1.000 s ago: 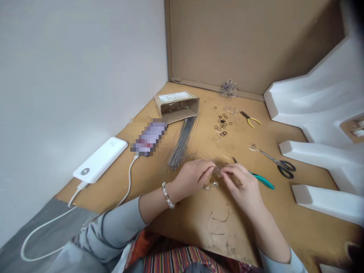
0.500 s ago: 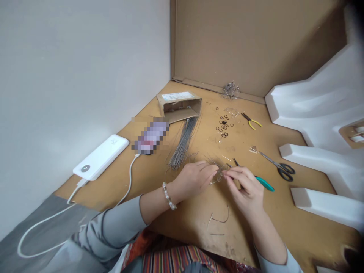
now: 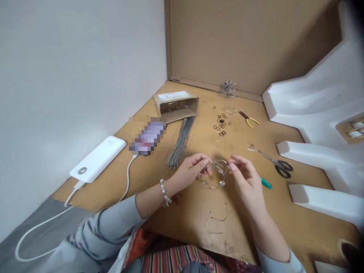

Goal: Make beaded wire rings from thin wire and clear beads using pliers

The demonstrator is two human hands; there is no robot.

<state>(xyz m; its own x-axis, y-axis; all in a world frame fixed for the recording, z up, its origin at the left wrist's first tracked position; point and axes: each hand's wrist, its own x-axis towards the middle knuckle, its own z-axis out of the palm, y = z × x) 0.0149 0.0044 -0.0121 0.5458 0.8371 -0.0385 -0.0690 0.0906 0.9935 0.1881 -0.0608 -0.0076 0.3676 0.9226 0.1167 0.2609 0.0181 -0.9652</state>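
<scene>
Cardboard box (image 3: 179,109): stands open-ended near the far left corner of the counter (image 3: 196,216) — bears a white-and-blue paper label (image 3: 173,96), printed too small to read.
Power bank (image 3: 98,159): lies along the left edge, smooth white plastic with rounded corners; shows display marks too blurred to read.
Beaded wire ring (image 3: 213,188): held toward the near edge of the counter — thin, curved, metallic, strung with clear glassy beads (image 3: 222,183).
Left hand (image 3: 193,168): clamped by thumb and fingertips on the ring's left side.
Right hand (image 3: 247,178): set apart from the left, fingertips at the ring's upper right side; cannot tell whether pinching it or only touching.
Wire bundle (image 3: 180,146): fanned, straight, thin and grey, just in front of the box.
Scissors (image 3: 277,163): lie black-handled toward the right edge, near white moulded foam (image 3: 307,155).
</scene>
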